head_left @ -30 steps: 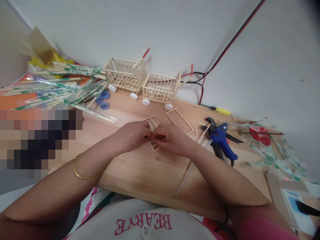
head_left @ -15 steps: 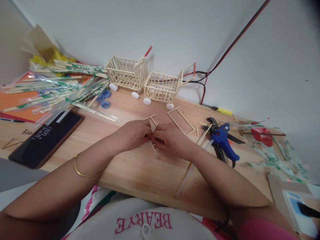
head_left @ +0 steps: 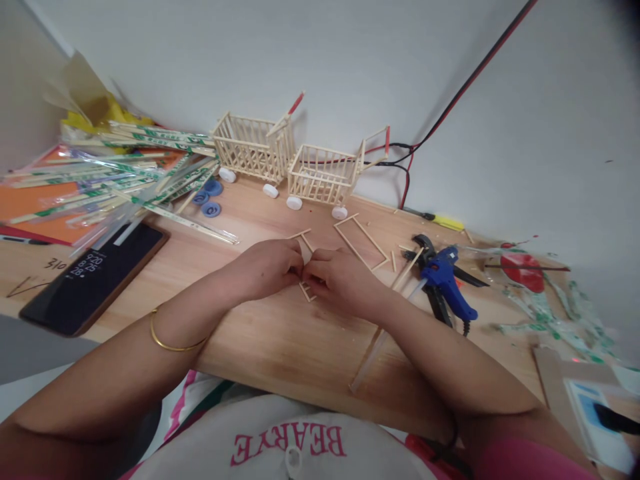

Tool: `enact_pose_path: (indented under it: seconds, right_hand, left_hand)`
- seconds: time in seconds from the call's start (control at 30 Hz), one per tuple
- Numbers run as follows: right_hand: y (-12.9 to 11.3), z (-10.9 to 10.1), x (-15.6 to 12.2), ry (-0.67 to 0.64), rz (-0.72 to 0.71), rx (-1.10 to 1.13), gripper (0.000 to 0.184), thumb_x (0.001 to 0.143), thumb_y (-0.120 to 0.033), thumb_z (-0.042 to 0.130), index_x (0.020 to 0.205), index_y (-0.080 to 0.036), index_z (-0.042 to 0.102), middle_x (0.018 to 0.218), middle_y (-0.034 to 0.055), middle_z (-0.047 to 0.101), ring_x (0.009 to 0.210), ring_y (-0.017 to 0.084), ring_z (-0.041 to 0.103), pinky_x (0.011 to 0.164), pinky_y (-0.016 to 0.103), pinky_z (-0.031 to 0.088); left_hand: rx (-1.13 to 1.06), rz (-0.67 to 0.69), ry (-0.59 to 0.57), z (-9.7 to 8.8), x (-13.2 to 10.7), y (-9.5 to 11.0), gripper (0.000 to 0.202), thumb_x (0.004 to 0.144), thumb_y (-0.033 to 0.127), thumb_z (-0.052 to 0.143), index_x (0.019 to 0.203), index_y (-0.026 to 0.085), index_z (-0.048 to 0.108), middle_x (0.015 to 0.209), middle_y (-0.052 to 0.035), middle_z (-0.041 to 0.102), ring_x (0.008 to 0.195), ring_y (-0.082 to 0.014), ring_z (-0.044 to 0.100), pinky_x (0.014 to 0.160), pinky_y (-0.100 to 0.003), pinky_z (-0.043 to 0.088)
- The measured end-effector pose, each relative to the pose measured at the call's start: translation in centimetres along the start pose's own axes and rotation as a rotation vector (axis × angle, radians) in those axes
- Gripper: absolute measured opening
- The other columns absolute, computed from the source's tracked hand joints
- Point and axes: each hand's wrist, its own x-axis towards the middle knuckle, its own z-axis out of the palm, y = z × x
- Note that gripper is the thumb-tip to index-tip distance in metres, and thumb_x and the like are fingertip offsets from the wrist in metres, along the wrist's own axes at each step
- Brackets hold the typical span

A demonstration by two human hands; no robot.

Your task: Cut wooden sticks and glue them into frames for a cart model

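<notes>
My left hand (head_left: 270, 268) and my right hand (head_left: 345, 280) meet at the middle of the table, fingers closed and bent together over a small wooden stick frame (head_left: 306, 291). Its ends show above and below my fingers; the middle of it is hidden. What the fingertips pinch cannot be made out, though they sit right on the frame's sticks. A second stick frame (head_left: 371, 235), a plain rectangle, lies flat just beyond my right hand. Behind it stand two little shopping carts made of sticks, a larger cart (head_left: 253, 148) and a smaller cart (head_left: 325, 175), both on white wheels.
At right, a blue glue gun (head_left: 447, 280) rests by a clear glue stick (head_left: 373, 353). Wrapped chopsticks (head_left: 130, 180), blue bottle caps (head_left: 211, 209) and a phone (head_left: 95, 280) lie at left. Torn wrappers (head_left: 565, 320) and a yellow marker (head_left: 447, 222) are at far right.
Both hands keep almost the same place and pose over the stick frame. The view has shifted very slightly; nothing else has visibly moved.
</notes>
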Motion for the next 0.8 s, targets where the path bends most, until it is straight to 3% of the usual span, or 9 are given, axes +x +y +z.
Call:
enact_pose_path:
  seconds: [0.8]
  right_hand:
    - [0.17,-0.09,0.3,-0.011,-0.001,0.053,0.01,0.08,-0.014,0.056,0.079,-0.015,0.066,0.079,0.0046,0.061,0.074,0.013,0.054,0.067,0.025,0.035]
  left_hand:
    - [0.075,-0.084,0.02,0.41,0.13,0.57,0.014,0.073,0.018,0.051,0.07,0.017,0.065,0.079,-0.0031,0.062,0.075,-0.0164,0.058,0.064,-0.026,0.042]
